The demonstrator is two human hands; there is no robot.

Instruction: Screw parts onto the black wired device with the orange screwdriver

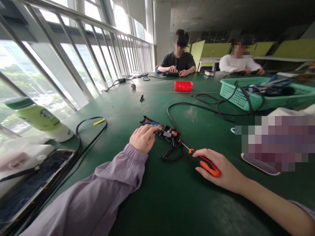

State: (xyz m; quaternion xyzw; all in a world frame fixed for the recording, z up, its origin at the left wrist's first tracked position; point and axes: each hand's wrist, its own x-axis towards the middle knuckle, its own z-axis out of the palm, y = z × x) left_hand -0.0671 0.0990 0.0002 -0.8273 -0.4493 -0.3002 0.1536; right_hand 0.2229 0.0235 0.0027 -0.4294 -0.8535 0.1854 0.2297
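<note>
An opened black corded device (167,133) lies on the green table, with its circuit parts, a grey block and blue and yellow wires exposed. My left hand (142,137) grips its left part; the fingertips press on it and the thumb is partly tucked below. In my right hand (219,167) is an orange-and-black screwdriver (205,164), its shaft pointing up and left. The screwdriver's tip meets the right end of the device, near the wires. Whether it sits in a screw is too small to tell. A black loop-shaped part (169,155) lies just below the device.
A red tray (183,86) and a green basket (236,98) of cables stand farther back. At left are a bottle (41,118), a phone (36,186) and a black strap (91,139). A small black piece (141,97) lies ahead. Two people (180,60) work across the table.
</note>
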